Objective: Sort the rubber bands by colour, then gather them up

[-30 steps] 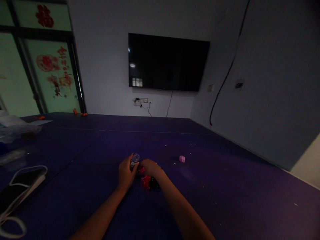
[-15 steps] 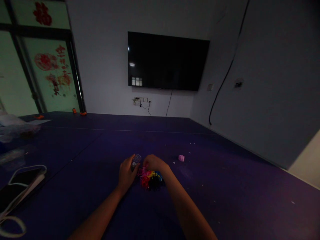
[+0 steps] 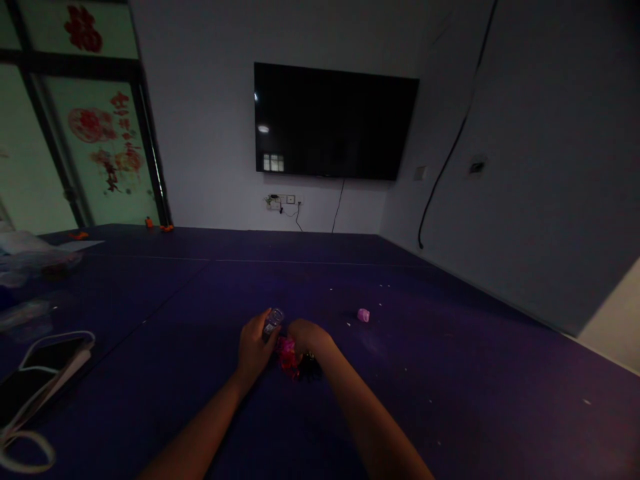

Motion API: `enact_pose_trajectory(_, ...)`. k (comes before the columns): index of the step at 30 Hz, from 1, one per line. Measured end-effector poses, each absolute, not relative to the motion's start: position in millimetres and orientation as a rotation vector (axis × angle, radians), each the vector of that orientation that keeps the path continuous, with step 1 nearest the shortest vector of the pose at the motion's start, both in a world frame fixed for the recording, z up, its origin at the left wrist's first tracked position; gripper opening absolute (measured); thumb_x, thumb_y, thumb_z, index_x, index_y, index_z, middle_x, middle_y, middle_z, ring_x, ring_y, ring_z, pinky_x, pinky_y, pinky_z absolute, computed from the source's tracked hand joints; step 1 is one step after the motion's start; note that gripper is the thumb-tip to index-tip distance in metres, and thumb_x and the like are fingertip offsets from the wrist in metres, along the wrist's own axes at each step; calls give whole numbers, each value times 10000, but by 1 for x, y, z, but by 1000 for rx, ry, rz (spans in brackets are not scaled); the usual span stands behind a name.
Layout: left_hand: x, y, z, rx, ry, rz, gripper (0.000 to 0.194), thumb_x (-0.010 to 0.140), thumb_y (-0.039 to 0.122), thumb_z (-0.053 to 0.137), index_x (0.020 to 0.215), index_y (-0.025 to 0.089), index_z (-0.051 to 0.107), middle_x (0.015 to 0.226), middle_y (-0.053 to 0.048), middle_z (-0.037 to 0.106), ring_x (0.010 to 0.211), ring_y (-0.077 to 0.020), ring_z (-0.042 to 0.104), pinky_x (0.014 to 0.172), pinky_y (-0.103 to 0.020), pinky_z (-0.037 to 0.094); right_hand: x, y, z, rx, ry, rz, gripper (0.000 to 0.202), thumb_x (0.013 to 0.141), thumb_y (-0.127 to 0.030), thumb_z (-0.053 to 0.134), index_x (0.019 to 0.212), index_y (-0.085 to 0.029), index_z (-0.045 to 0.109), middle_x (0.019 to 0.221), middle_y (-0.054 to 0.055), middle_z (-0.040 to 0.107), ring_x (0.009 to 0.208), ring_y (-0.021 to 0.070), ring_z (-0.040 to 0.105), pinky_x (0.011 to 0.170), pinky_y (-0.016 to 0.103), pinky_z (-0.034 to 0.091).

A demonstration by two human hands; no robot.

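Observation:
My left hand point(image 3: 254, 347) is wrapped round a small clear container point(image 3: 273, 319), tilted above the purple surface. Right beside it, my right hand point(image 3: 307, 338) reaches down over a pile of thin colourful bands or strands point(image 3: 287, 358), pink, red and black where they show. The fingers of that hand are bent into the pile and mostly hidden, so what they grip, if anything, does not show. A small crumpled pink piece point(image 3: 363, 315) lies apart, to the right of my right hand.
At the left lie a dark phone-like device point(image 3: 47, 367) with a white cable point(image 3: 30, 440) and clear plastic packaging point(image 3: 27, 317). Small orange items point(image 3: 167, 228) rest at the far edge. White scraps dot the purple surface point(image 3: 450, 347). A television point(image 3: 335, 123) hangs on the far wall.
My right hand has moved slightly down and over the pile, covering the yellow and blue strands that showed before. My left hand stays in place with the container.

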State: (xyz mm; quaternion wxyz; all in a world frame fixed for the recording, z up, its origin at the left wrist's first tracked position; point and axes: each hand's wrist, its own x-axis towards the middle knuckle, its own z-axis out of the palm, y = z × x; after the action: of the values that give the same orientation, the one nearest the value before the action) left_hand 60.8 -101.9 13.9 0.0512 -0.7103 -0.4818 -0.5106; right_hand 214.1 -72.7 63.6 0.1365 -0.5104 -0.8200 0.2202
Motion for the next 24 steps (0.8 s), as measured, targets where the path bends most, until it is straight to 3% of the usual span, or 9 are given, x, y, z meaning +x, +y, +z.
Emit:
enact_pose_trajectory(4, 61, -102, 14, -2169, -1438, -1516, 395, 868, 391, 489, 1200, 179, 520, 1100, -113, 637, 1009, -260, 592, 872, -430, 455, 218, -73, 72, -1551, -2644, 355, 250, 464, -18, 723, 647, -185, 698, 752, 70, 710, 737, 213, 658, 600, 226, 451)
enact_pose_trajectory(8, 61, -103, 13, -2199, -1382, -1489, 429, 872, 379, 487, 1257, 188, 482, 1093, -112, 634, 990, -250, 597, 852, -405, 464, 225, -74, 79, -1478, -2622, 207, 178, 542, -49, 686, 669, -171, 708, 789, 78, 710, 760, 195, 643, 593, 209, 419)
enact_pose_trajectory(17, 65, -108, 14, -2229, -1358, -1281, 476, 844, 298, 504, 1310, 229, 437, 1049, -96, 644, 932, -243, 605, 803, -377, 472, 252, -62, 106, -1343, -2389, 410, 202, 568, -95, 684, 750, -164, 737, 695, 29, 695, 650, 141, 606, 579, 197, 418)
enact_pose_trajectory(24, 66, -107, 12, -2288, -1313, -1195, 527, 826, 282, 514, 1337, 224, 400, 949, -76, 653, 842, -223, 603, 726, -347, 476, 255, -56, 100, -1312, -2143, 620, 223, 598, -166, 697, 813, -122, 735, 655, 31, 677, 586, 129, 576, 526, 198, 409)
